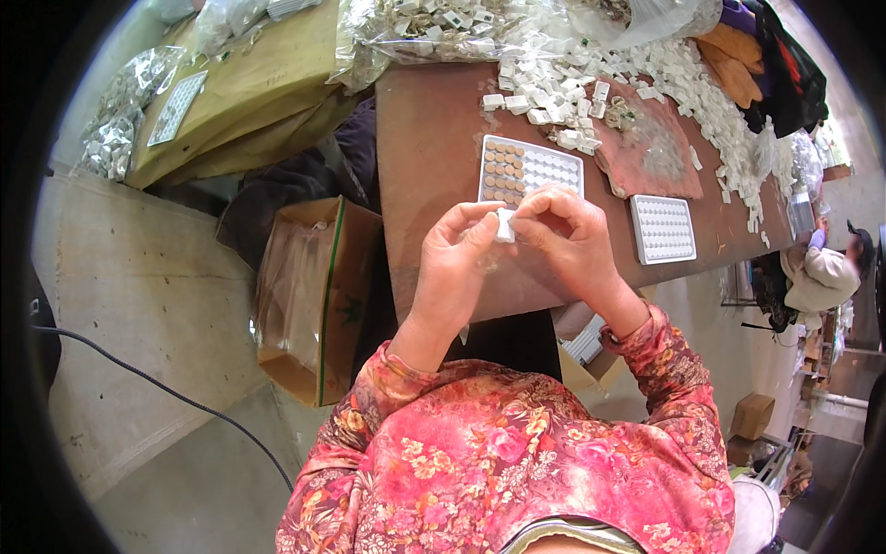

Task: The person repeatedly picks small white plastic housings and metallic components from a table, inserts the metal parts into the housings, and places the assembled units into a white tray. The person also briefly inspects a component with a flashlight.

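Note:
Above the near edge of the brown table, my two hands meet at a small white plastic case point(505, 226). My left hand point(452, 268) pinches it between thumb and fingers from the left. The thumb and fingers of my right hand point(574, 242) are closed at its right edge; whether they hold another tiny part is hidden. Just beyond my hands lies a white tray point(573, 164) with rows of pockets. Round tan discs point(504, 170) fill its left rows, and my right fingers cover part of its near side.
Another white pocketed tray point(663, 229) sits to the right, near a reddish cloth point(646, 148). Loose white plastic cases point(554, 102) heap along the far side. A cardboard box point(309, 295) stands left of the table. At far right is another person point(821, 277).

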{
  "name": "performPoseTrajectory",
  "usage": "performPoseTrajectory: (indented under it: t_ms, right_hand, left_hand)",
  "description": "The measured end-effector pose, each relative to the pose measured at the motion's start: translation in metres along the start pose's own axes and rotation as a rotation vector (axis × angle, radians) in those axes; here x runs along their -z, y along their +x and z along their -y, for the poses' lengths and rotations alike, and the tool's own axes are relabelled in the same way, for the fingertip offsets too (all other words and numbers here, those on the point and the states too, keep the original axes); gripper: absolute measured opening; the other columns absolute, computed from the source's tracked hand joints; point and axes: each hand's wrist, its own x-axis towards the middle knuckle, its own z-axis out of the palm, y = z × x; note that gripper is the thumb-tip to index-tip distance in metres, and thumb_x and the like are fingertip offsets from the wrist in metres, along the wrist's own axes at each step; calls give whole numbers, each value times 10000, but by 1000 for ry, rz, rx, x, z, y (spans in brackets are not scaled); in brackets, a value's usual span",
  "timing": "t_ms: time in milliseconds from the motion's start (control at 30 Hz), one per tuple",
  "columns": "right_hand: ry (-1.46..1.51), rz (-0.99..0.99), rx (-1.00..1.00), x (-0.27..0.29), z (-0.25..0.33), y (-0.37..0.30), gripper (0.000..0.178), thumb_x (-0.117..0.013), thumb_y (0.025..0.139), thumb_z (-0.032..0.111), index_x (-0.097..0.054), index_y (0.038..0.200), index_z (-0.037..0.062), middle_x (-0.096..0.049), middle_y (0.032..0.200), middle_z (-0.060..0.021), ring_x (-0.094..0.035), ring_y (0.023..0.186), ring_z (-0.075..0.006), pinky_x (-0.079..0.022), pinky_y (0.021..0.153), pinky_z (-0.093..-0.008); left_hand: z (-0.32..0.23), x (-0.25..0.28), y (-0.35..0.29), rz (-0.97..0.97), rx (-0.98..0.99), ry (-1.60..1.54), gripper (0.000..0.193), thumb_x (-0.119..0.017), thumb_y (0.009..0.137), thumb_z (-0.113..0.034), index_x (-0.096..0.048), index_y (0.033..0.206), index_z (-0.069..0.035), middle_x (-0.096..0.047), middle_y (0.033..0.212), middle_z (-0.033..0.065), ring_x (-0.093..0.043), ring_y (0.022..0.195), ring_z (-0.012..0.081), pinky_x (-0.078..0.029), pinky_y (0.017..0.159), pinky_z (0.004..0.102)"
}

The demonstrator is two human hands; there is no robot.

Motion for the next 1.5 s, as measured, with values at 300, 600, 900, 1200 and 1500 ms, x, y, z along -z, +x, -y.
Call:
performPoseTrajectory:
  t_ms: [300,600,900,1200,1500]
  right_hand:
    - [-244,24,205,8,8,6,76,-637,806,-35,-586,854,-5,-594,812,-98,-621,703,-201,-507,627,-290]
    - [-290,-90,311,-6,0,-1,89,-626,795,-39,-561,829,11,-580,787,-111,-582,691,-280,-479,608,-330]
    - [-288,-32,331,-2,9,-1,84,-620,814,-23,-561,862,13,-576,794,-122,-594,685,-312,-482,586,-355]
    - [-224,-155,231,3,-1,-23,172,-656,814,-19,-611,977,10,-609,881,-110,-645,735,-212,-525,661,-296]
    - [-80,-368,13,23,-4,-84,168,-665,806,-28,-646,966,18,-621,842,-97,-632,707,-170,-504,628,-265]
  left_hand:
    - [-1,-2,1,14,-2,32,167,-573,941,-114,-612,1062,-6,-661,949,72,-619,778,123,-496,716,240]
    - [0,-3,-1,-5,-15,58,172,-591,931,-123,-619,1046,2,-653,924,64,-610,751,117,-486,698,235]
    - [-1,-1,-2,45,-4,10,173,-543,962,-120,-600,1070,4,-644,895,66,-594,740,118,-476,679,229]
    - [-5,-11,-12,82,-65,302,144,-587,936,-86,-610,1055,-6,-648,924,60,-620,811,128,-499,739,256]
    - [-107,-75,117,110,-1392,1956,371,-670,828,-183,-630,1197,-162,-662,1037,171,-616,968,360,-481,855,398]
